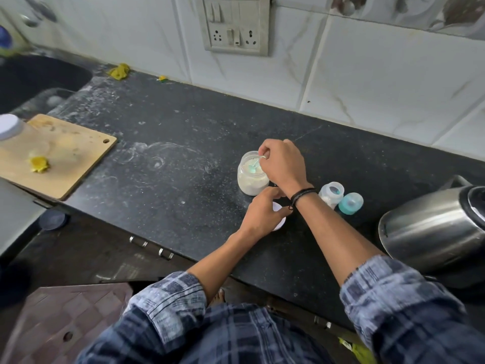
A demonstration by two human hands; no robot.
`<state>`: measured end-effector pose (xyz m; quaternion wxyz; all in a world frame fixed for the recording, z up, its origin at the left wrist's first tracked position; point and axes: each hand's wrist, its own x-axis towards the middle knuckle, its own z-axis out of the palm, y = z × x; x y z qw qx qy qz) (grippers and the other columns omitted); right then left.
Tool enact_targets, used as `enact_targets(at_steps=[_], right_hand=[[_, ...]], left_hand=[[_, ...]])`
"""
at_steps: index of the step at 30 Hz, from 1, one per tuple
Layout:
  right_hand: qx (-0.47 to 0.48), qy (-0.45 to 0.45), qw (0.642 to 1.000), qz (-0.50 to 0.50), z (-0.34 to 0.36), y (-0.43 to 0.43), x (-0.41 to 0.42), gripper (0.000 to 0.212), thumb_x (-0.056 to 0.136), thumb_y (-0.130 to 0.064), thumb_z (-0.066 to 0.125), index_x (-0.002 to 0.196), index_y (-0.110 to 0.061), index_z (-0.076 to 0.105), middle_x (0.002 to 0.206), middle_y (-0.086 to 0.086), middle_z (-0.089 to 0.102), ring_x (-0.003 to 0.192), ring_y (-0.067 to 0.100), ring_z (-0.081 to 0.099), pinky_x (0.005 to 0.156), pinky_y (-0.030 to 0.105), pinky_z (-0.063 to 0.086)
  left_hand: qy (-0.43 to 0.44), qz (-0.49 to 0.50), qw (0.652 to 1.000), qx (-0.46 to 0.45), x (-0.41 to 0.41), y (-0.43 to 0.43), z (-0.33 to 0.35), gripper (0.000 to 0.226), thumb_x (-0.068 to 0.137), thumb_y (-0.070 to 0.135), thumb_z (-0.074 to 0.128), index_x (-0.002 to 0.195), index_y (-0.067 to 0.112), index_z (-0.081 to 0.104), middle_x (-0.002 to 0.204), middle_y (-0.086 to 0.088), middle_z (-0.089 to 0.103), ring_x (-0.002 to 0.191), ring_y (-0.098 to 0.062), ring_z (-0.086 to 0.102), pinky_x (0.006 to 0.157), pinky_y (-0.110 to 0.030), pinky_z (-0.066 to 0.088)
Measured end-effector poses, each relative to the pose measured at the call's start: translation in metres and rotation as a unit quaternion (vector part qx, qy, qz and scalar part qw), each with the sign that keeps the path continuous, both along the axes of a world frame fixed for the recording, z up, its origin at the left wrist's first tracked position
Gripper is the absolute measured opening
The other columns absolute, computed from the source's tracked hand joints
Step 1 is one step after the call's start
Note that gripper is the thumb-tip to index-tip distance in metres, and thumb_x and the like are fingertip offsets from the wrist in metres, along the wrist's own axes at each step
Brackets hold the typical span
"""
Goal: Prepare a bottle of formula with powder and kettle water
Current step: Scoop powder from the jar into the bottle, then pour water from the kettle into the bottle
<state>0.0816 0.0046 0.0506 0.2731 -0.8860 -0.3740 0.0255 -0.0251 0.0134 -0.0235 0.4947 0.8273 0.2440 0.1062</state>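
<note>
A clear jar of white formula powder stands open on the black counter. My right hand is over the jar, pinching a small teal scoop whose bowl dips into the powder. My left hand rests just in front of the jar on its white lid, fingers curled over it. To the right stand an open clear baby bottle and its teal cap ring. A steel kettle sits at the far right.
A wooden cutting board with a yellow scrap lies at the left, a white-capped container at its corner. A dark sink is at the back left. A socket panel is on the tiled wall. The counter is dusted with powder.
</note>
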Motion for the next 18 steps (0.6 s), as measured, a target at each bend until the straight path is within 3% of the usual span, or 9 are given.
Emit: enact_targets(at_steps=[6,13,18], right_hand=[[-0.033,-0.012,0.999,0.013,-0.008,0.01,0.001,0.017,0.093,-0.012,0.065,0.103,-0.022,0.074,0.099,0.004,0.07,0.098,0.02,0.062,0.068,0.033,0.052],[0.066,-0.012,0.998,-0.017,0.0,-0.006,0.006,0.017,0.096,-0.023,0.071,0.112,-0.019,0.077,0.105,0.0,0.077,0.094,0.015,0.066,0.079,0.034,0.059],[0.154,-0.004,0.984,-0.095,0.004,-0.036,-0.002,0.013,0.096,-0.016,0.07,0.106,-0.015,0.079,0.102,-0.002,0.076,0.078,0.001,0.061,0.072,0.009,0.047]], left_hand=[[0.02,-0.017,1.0,-0.004,-0.01,0.005,0.0,0.043,0.089,0.028,0.075,0.129,0.019,0.064,0.131,0.004,0.064,0.122,-0.015,0.058,0.105,-0.04,0.047],[0.026,-0.036,0.999,-0.001,-0.019,0.011,0.0,0.043,0.092,0.026,0.073,0.134,0.023,0.063,0.14,0.004,0.057,0.128,-0.016,0.053,0.105,-0.033,0.04],[0.025,-0.057,0.998,0.003,-0.022,0.015,-0.002,0.044,0.092,0.025,0.074,0.134,0.023,0.062,0.141,0.004,0.055,0.128,-0.016,0.052,0.107,-0.033,0.039]])
